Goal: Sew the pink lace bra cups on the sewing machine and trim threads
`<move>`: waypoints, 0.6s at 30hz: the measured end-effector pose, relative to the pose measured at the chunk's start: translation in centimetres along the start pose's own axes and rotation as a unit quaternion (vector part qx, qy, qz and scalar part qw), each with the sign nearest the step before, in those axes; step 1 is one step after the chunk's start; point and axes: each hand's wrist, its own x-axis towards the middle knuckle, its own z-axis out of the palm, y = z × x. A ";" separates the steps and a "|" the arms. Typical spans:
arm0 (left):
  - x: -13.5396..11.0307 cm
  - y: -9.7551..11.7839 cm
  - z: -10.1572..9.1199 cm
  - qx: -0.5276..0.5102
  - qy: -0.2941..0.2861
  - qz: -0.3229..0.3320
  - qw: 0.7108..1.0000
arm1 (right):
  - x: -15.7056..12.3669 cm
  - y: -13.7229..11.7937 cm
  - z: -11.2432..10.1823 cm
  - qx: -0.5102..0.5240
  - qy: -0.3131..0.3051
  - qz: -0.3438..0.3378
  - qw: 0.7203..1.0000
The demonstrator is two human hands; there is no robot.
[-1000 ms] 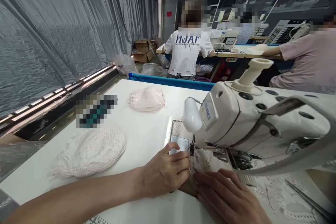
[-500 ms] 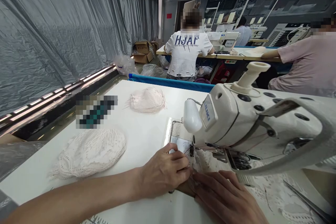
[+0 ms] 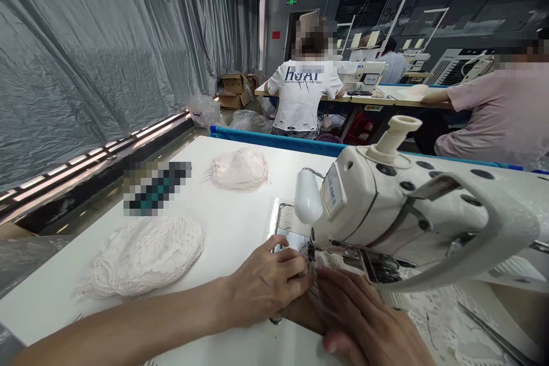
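Note:
Left of the needle, my left hand (image 3: 270, 280) is closed, its curled fingers gripping the edge of a white lace fabric (image 3: 315, 294). The lace lies under the presser foot (image 3: 311, 251) of a white sewing machine (image 3: 355, 194). My right hand (image 3: 369, 314) rests on the lace in front of the machine head, fingers stretched out and thumb apart. Its fingertips come close to my left fingers and cover part of the cloth. More lace (image 3: 441, 320) spreads out to the right, beneath the machine arm.
A heap of white lace pieces (image 3: 146, 257) lies on the white table (image 3: 240, 223) at left, with a pale pink bundle (image 3: 240, 168) farther back. Tweezers (image 3: 493, 326) lie at the right. Beyond the blue edge (image 3: 278, 140), people sit at other machines, one in a white shirt (image 3: 306, 94).
My right hand has shifted slightly, and its thumb now shows, spread from the fingers. My left hand keeps its grip. The whole view has tilted up a little.

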 end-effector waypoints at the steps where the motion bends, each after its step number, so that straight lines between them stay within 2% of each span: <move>1: 0.1 -0.1 0.1 0.003 0.000 -0.005 1.000 | 0.0 0.1 0.1 -0.010 -0.007 0.006 1.000; 7: 0.3 -0.4 0.6 0.006 -0.006 -0.030 1.000 | 0.0 0.5 0.5 -0.018 -0.030 0.043 0.998; 9: 0.2 -0.5 0.7 0.011 -0.002 -0.029 1.000 | -0.1 0.6 0.5 -0.024 -0.031 0.037 0.999; 14: -0.2 -0.6 0.7 0.030 0.000 -0.015 0.999 | -0.5 0.5 0.1 0.000 0.005 -0.028 1.000; 18: -0.5 -0.8 0.6 0.032 -0.004 -0.010 0.999 | -0.8 0.1 -0.3 0.029 0.007 0.005 1.000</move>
